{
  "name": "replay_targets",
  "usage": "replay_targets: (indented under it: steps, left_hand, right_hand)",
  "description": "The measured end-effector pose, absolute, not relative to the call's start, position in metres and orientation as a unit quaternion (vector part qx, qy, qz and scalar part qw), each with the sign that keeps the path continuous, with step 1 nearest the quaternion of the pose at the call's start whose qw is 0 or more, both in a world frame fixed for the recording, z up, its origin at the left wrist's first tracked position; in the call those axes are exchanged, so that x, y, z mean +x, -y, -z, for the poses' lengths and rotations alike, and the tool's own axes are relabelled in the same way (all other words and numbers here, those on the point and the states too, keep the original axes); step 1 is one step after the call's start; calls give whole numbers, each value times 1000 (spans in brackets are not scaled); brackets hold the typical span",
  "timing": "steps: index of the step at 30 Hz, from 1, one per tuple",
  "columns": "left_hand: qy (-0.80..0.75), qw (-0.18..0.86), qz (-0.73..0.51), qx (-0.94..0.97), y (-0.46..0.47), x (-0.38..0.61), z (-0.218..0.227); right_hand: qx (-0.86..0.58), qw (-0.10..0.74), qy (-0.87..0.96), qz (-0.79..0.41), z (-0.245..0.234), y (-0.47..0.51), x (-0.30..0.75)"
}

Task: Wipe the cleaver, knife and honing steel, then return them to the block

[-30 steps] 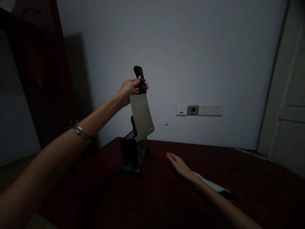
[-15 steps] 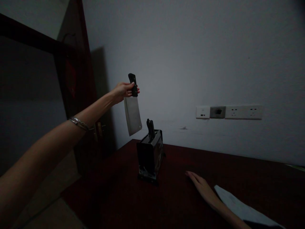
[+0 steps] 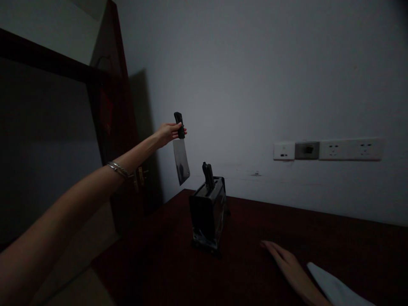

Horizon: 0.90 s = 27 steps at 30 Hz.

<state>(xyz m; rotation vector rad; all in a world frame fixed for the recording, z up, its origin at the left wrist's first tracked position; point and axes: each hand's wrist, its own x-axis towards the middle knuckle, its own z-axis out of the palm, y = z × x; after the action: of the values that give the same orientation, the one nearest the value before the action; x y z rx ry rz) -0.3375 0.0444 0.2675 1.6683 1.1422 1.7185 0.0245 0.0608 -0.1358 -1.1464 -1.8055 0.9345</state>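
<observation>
My left hand [image 3: 168, 133] is stretched out, its thumb and fingers closed round the black handle of a cleaver [image 3: 181, 163]. The wide metal blade hangs downward in the air, with a small hole at its lower corner. Just right of and below the blade stands a black knife block [image 3: 208, 212] on the dark red table [image 3: 255, 280], and black knife handles [image 3: 208, 175] stick up from its top. My right hand [image 3: 287, 263] lies on the table to the right of the block, fingers stretched out and holding nothing.
Behind the table rises a pale wall with a row of sockets [image 3: 328, 149] at the right. A dark red door [image 3: 119, 127] with a brass-coloured lock is at the left. A pale, flat-looking piece [image 3: 334, 287] lies beside my right forearm.
The cleaver has come down slightly and turned, so its blade looks narrower. The view has shifted a little. My right hand stays on the table.
</observation>
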Motion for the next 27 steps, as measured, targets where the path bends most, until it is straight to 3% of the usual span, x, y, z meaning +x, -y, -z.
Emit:
replay_targets:
  steps: [27]
  left_hand:
    - [-417, 283, -598, 623, -74, -317, -244]
  right_hand:
    - [-451, 392, 708, -376, 133, -60, 25]
